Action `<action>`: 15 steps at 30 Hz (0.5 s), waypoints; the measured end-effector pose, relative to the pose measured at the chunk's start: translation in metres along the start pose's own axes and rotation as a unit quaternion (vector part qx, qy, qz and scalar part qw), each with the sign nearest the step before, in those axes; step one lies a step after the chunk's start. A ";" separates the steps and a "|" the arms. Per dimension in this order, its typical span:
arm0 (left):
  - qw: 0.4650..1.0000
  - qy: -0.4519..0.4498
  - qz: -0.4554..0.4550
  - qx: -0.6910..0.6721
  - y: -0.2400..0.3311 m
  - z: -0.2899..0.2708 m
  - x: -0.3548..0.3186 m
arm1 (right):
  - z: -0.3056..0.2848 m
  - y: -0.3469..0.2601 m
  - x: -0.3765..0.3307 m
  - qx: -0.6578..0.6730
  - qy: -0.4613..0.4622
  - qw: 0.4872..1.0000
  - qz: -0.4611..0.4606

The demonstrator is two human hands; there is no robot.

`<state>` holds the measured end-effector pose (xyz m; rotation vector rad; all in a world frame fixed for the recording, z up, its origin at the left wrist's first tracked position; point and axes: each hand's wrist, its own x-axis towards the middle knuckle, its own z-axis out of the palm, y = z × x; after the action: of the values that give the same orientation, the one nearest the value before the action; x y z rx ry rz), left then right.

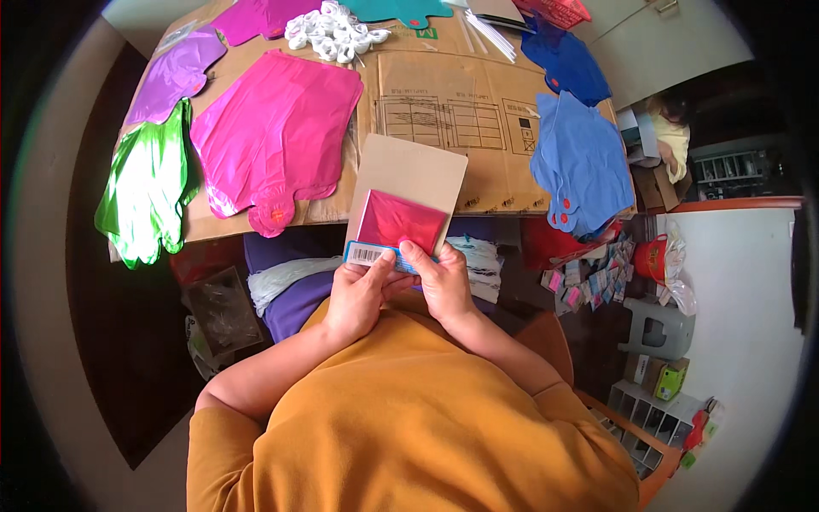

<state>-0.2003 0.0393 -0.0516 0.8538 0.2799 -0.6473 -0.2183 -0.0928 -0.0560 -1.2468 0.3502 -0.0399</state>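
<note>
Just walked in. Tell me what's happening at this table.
A person in an orange top holds a tan cardboard card with a folded red foil piece against it, gripping its lower edge with both hands: left hand, right hand. Ahead, on a flattened brown cardboard sheet, lie flat foil balloons: a magenta one, a green one, a purple one and light blue ones, plus a pile of white plastic rings.

A small packing workshop, by the look of it: flattened cardboard [461,102] covers the worktop, spread with unfilled foil balloons [273,136] in pink, green, purple and blue (sorted by colour), beside white plastic sticks [490,34], clips [333,34] and floor-level storage bins [653,414].
</note>
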 end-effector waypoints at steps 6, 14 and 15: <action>0.996 -0.011 -0.049 0.067 0.025 0.000 -0.008 | -0.023 -0.016 -0.010 -0.013 -0.028 0.999 0.044; 0.985 -0.021 0.030 0.170 0.008 0.007 -0.012 | -0.034 -0.016 -0.016 0.100 -0.017 0.993 0.067; 0.983 -0.019 0.052 0.176 0.008 0.010 -0.012 | -0.035 -0.014 -0.015 0.065 -0.004 0.996 0.055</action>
<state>-0.2050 0.0407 -0.0343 1.1852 0.0850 -0.6229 -0.2404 -0.1261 -0.0484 -1.0970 0.4026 0.0370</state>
